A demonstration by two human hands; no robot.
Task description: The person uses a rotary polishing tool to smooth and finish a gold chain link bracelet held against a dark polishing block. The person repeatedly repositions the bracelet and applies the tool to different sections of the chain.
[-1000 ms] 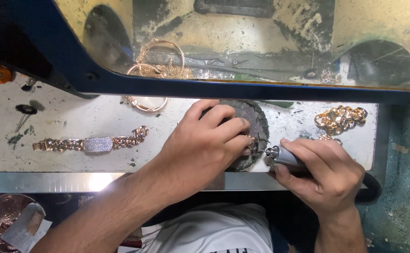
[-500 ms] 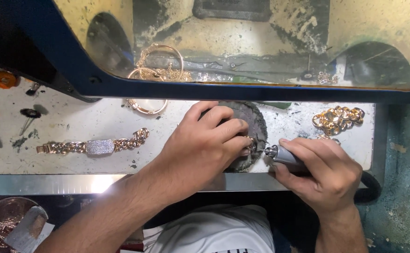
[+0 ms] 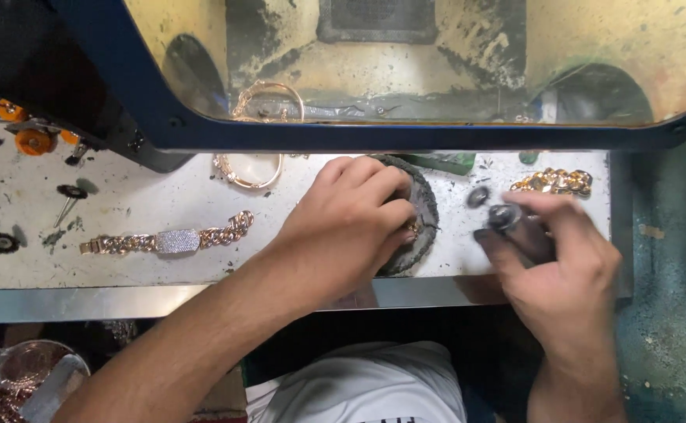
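Seen from above, a person in a white shirt [image 3: 366,388] leans over a pale, scuffed workbench [image 3: 124,270]. The left hand [image 3: 351,223] rests curled on a round, dark, grimy pad [image 3: 421,211], its fingertips [image 3: 394,215] pinching a small gold-coloured piece [image 3: 413,229] against the pad; only a glint of that piece shows between fingers and pad, so its shape cannot be made out. Just to the right, apart from the pad, the right hand [image 3: 562,266] is blurred by motion. Its fingers are clenched around a dark handheld rotary tool [image 3: 511,223], whose rounded tip pokes out near the thumb, a short way from the gold piece and not touching it.

Left of the forearm lies a gold chain bracelet with a sparkling plate [image 3: 167,239], flat and stretched out. Farther left sit small mounted polishing wheels [image 3: 2,243]. Beyond the right hand lies a heap of gold chain [image 3: 554,182]. Behind the left hand, a gold bangle [image 3: 249,168] lies half under the blue frame [image 3: 359,137] of a stained, yellowed shield, which blurs everything behind it. At the bottom left corner, a plastic container [image 3: 22,384] is cut off
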